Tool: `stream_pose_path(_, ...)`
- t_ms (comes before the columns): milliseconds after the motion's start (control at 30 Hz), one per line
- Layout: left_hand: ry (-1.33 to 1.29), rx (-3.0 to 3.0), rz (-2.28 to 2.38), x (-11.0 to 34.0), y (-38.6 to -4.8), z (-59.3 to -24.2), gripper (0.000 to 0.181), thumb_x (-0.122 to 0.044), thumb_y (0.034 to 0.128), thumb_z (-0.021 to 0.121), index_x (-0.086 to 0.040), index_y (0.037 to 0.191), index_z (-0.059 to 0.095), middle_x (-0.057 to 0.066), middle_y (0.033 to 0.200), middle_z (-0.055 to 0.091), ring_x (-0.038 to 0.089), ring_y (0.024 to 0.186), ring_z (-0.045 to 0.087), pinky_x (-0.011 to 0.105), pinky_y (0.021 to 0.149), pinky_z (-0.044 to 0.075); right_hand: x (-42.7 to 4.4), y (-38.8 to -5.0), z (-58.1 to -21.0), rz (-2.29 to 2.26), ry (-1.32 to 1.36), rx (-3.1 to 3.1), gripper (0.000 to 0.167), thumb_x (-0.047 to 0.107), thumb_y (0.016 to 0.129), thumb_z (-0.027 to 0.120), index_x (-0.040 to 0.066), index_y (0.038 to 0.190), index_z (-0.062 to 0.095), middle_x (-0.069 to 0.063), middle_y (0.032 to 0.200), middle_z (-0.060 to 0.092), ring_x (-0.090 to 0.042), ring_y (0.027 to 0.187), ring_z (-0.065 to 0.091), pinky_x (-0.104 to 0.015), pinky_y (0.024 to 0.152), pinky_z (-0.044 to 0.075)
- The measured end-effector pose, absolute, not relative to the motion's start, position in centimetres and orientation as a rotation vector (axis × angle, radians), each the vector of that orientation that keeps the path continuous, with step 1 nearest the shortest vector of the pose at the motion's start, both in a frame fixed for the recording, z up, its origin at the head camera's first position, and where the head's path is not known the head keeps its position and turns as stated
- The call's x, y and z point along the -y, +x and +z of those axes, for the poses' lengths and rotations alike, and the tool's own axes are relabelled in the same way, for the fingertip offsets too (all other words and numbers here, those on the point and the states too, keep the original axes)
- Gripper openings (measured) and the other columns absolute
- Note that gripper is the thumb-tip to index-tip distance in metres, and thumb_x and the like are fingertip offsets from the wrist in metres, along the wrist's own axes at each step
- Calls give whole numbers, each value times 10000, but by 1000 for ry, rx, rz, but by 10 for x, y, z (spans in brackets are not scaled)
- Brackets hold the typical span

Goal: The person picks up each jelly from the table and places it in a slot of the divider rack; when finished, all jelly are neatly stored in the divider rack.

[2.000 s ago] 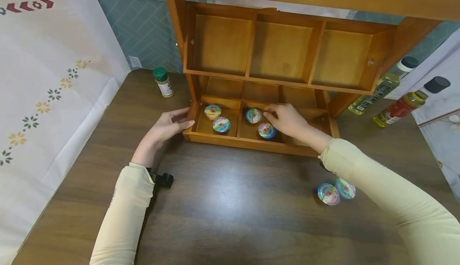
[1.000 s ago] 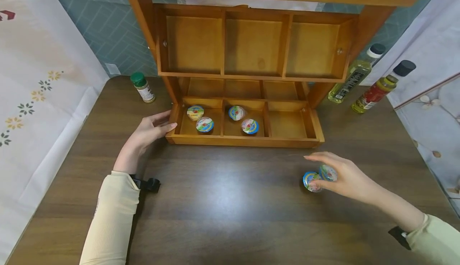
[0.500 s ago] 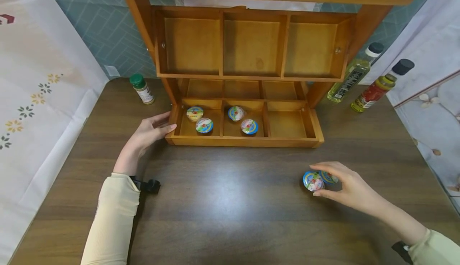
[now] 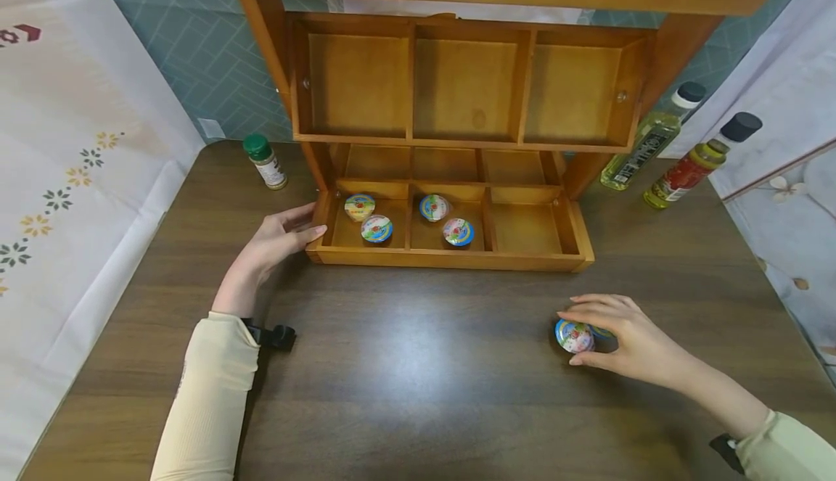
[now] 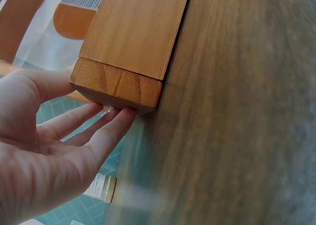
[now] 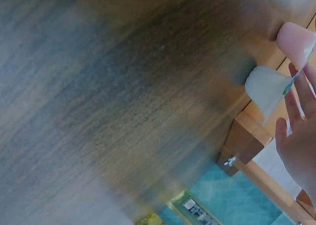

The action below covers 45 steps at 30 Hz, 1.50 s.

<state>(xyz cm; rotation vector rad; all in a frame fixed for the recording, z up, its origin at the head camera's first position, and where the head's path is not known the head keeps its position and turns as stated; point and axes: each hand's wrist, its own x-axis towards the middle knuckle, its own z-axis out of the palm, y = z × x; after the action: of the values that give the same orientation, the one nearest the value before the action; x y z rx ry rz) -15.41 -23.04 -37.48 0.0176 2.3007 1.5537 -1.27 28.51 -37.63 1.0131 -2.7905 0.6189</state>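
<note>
My left hand (image 4: 277,238) grips the left front corner of the wooden shelf unit (image 4: 451,258), thumb toward the front and fingers along its outer side. In the left wrist view the fingertips touch the end of the wooden shelf (image 5: 128,32). On the table at right, my right hand (image 4: 630,336) has its thumb and fingers around a jelly cup (image 4: 575,337) with a blue-rimmed lid. A second jelly cup (image 4: 602,333) is mostly hidden under the fingers. The right wrist view shows a pink cup (image 6: 294,39) and a whitish cup (image 6: 265,89) by the fingertips.
Two jelly cups, one yellow (image 4: 359,207), lie in the lower left compartment; two more (image 4: 434,207) lie in the middle one. A green-capped shaker (image 4: 265,163) stands at left. Two oil bottles (image 4: 643,151) stand at right. The upper tray (image 4: 466,138) overhangs the lower one.
My right hand has moved from the middle compartment to the cups on the table at right, and its thumb and fingers have come in around one. My left hand stays at the shelf corner.
</note>
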Motion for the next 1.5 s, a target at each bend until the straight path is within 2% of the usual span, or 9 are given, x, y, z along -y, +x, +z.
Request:
stream_pose_path(267, 15, -2292, 1568, 230, -154, -374, 688, -277, 911, 610, -96, 1478, 265, 128, 1497, 300, 270, 1300, 375, 432, 1040, 345, -285, -13, -377, 608, 1056, 2783, 611, 318, 606, 862, 170, 1164, 660, -24, 1162, 621, -172, 1106, 507, -374, 916, 300)
stream_pose_path(500, 23, -2303, 1551, 231, -153, -372, 689, -295, 910, 609, -103, 1477, 270, 120, 1496, 303, 264, 1289, 389, 363, 1000, 391, -281, -19, -366, 701, 1079, 2741, 639, 241, 595, 880, 135, 1181, 647, 7, 1160, 619, -104, 1120, 507, -74, 983, 253)
stream_pose_path(633, 6, -2306, 1551, 234, -151, -372, 688, -300, 910, 609, -105, 1476, 272, 115, 1492, 312, 259, 1278, 398, 290, 954, 421, -276, -34, -350, 666, 1082, 2734, 677, 199, 576, 886, 159, 1204, 634, 25, 1171, 618, -79, 1115, 509, -50, 946, 296)
stream_pose_path(800, 9, -2295, 1564, 235, -151, -373, 704, -297, 907, 613, -73, 1475, 262, 134, 1495, 301, 270, 1288, 391, 392, 1021, 375, -270, -59, -329, 630, 1063, 2693, 706, 137, 556, 889, 173, 1213, 632, 18, 1150, 636, -83, 1033, 562, -59, 854, 376)
stream_pose_path(967, 7, -2276, 1602, 231, -153, -374, 687, -256, 904, 622, -60, 1467, 281, 149, 1480, 325, 270, 1271, 414, 425, 1035, 354, -268, -87, -307, 693, 820, 2766, 628, 157, 625, 869, 175, 1210, 641, 11, 1140, 640, 20, 948, 570, -48, 743, 400)
stream_pose_path(1100, 13, -2264, 1627, 227, -154, -373, 671, -229, 904, 622, -57, 1462, 292, 147, 1480, 326, 267, 1264, 420, 414, 1034, 358, -268, -110, -292, 961, 450, 2929, 562, 236, 744, 799, 214, 1268, 598, -19, 1248, 579, 15, 1049, 556, -27, 755, 396)
stream_pose_path(1267, 3, -2267, 1626, 228, -154, -374, 674, -223, 897, 630, -56, 1460, 298, 147, 1485, 319, 275, 1287, 398, 429, 1042, 345, -263, -140, -292, 1036, 293, 3027, 585, 362, 785, 746, 219, 1318, 552, -98, 1346, 516, -312, 1159, 542, -287, 897, 473)
stream_pose_path(1367, -1, -2285, 1611, 229, -155, -375, 677, -239, 892, 638, -65, 1458, 311, 137, 1483, 327, 276, 1302, 384, 433, 1045, 341, -258, -156, -300, 1027, 305, 3056, 625, 414, 777, 738, 205, 1332, 539, -141, 1350, 503, -371, 1160, 530, -506, 907, 437)
stream_pose_path(1500, -4, -2294, 1601, 231, -155, -377, 680, -253, 889, 642, -69, 1456, 317, 136, 1482, 330, 278, 1301, 387, 435, 1044, 344, -249, -174, -313, 1042, 321, 3117, 674, 449, 769, 734, 179, 1348, 520, -180, 1348, 497, -403, 1165, 515, -530, 905, 437)
